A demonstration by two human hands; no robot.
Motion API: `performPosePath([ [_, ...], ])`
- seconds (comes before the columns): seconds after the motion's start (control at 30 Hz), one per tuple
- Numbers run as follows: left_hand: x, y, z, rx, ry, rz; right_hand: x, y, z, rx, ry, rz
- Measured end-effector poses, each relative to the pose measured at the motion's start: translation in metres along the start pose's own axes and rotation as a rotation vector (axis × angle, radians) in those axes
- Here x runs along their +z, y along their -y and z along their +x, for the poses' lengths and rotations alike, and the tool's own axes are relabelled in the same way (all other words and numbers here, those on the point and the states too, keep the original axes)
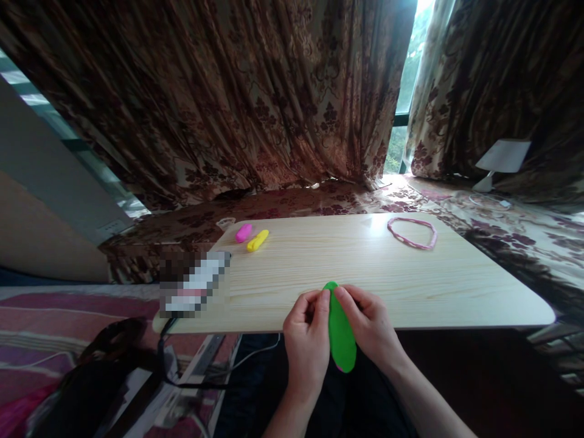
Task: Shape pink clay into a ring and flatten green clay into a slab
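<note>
A flat, elongated green piece of modelling clay [342, 340] is pinched near its top end between both hands, at the table's front edge. My left hand [308, 337] has its thumb and fingers closed on the left edge of the clay. On the right edge, my right hand [371, 322] grips it in the same way. The lower end hangs free over my dark-clothed lap, and a speck of pink shows at its bottom rim. Farther back on the table lie a pink lump [243, 233] and a yellow lump [258, 240], apart from both hands.
A twisted pink loop [412, 233] lies at the back right of the pale wooden table [310, 255]. At its left end is a blurred-out object [198, 286] with a black strap. A white lamp [502, 158] stands on the window ledge before patterned curtains [255, 97].
</note>
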State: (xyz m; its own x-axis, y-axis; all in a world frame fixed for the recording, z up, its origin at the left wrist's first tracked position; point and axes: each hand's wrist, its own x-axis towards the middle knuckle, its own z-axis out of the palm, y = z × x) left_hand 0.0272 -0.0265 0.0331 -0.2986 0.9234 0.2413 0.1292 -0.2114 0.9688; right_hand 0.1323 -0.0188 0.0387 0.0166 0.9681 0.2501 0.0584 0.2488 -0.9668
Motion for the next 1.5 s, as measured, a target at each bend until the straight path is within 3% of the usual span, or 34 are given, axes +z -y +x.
performPosePath([
  [0.4,-0.002,0.003,0.000,-0.030,0.012,-0.010,-0.001,-0.008,0.000,0.046,-0.050,0.060],
  [0.53,-0.004,0.004,0.002,-0.050,0.007,-0.034,-0.002,-0.005,-0.002,0.033,-0.001,0.065],
  [0.8,-0.002,0.004,-0.007,-0.107,0.152,-0.082,-0.006,-0.010,-0.002,0.016,-0.078,0.040],
  [1.23,-0.004,0.005,-0.004,-0.089,0.053,-0.011,-0.007,-0.011,-0.007,0.054,-0.002,0.093],
  [1.33,-0.005,0.006,-0.004,-0.108,0.092,-0.041,-0.009,-0.012,-0.010,0.050,0.032,0.100],
  [1.5,-0.007,0.009,-0.006,-0.121,0.219,-0.085,-0.012,-0.018,-0.008,0.023,-0.055,0.121],
])
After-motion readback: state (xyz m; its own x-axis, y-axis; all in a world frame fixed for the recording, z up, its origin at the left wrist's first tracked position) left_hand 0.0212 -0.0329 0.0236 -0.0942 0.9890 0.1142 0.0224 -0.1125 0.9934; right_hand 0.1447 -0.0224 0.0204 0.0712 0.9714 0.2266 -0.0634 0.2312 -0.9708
